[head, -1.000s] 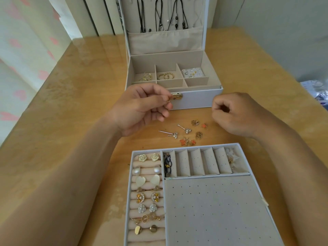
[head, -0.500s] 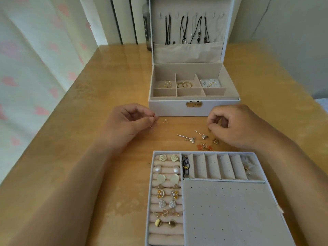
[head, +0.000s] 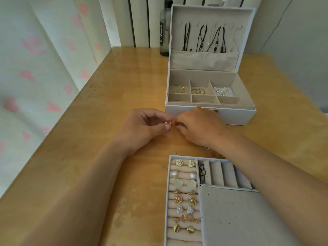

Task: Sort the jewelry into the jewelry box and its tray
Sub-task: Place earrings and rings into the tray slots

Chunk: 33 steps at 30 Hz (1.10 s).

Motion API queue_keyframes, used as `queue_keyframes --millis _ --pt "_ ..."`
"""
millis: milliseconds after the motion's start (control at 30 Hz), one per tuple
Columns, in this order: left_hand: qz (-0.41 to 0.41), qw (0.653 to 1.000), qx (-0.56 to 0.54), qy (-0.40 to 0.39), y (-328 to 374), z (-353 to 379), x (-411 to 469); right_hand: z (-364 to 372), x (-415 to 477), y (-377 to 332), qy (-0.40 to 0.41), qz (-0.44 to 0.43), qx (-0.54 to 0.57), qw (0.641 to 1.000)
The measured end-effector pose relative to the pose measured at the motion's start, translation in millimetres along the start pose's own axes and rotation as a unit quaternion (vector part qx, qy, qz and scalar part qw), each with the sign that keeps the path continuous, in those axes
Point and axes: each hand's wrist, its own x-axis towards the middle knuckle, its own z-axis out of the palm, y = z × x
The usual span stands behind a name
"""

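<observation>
Left hand (head: 142,128): thumb and forefinger pinching a small gold earring (head: 168,122), remaining fingers loosely curled, held just above the table (head: 88,121).
Right hand (head: 200,126): fingers curled, tips meeting the left hand's at the earring; whether it grips the piece or something else cannot be told (the knuckles hide the fingertips).
Earring: between the two hands, just in front of the jewelry box's left front corner; too small and blurred to make out its shape.

Jewelry box (head: 236,118): white, open, lid (head: 248,32) upright. Necklaces (head: 202,39) on dark cords hang inside the lid above a cloth pocket. Six compartments: gold rings in the back left and back middle, pale small pieces in the back right, contents of the front three not discernible. Clasp (head: 213,109) mostly hidden behind the right hand.

Tray (head: 167,192): nearest the viewer, cut off at the bottom edge. Left column of padded rolls holds paired earrings: flowers, pearls, hearts, gold pieces. Upper slots, one with a dark item, indistinct. Dotted pad (head: 230,219) below. The right forearm covers the tray's right side.

Loose pieces (head: 218,154): on the table between tray and box, largely hidden under the right wrist.

Bottle (head: 164,32): dark, behind the box's left side, label illegible.
Curtain (head: 35,59): pale with pink hearts, left of the table.
</observation>
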Motion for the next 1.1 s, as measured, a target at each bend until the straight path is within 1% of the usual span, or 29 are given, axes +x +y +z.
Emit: queue_keyframes --millis 233,333,567,633,700,800,900,1100 --pt "-0.017 1.000 -0.012 -0.008 0.1 -0.5 0.0 -0.1 -1.5 -1.9 0.000 0.004 -0.010 1.000" --pt "-0.019 1.000 -0.017 0.000 0.7 -0.7 -0.7 1.4 -3.1 -0.4 0.003 0.016 -0.016 1.000" --pt "-0.024 0.999 -0.029 -0.007 -1.0 -1.0 0.8 2.4 -2.7 -1.1 -0.008 0.052 0.024 0.998" --pt "-0.022 0.999 -0.026 -0.012 -0.3 -0.9 1.0 -2.5 -6.0 -0.2 0.001 0.061 0.072 0.996" --pt "-0.019 0.999 -0.026 -0.014 0.4 -0.8 0.7 -11.8 -12.2 0.6 0.010 0.073 0.165 0.983" --pt "-0.014 1.000 -0.019 -0.020 2.0 0.3 -1.3 -25.1 -29.2 -0.9 0.036 0.096 0.274 0.956" --pt "-0.010 1.000 -0.013 -0.022 6.2 5.5 -7.0 -32.4 -50.6 -4.4 0.052 0.106 0.372 0.921" --pt "0.027 0.998 -0.017 -0.056 40.0 16.0 -22.9 -43.0 -91.3 -13.0 0.064 0.068 0.465 0.880"
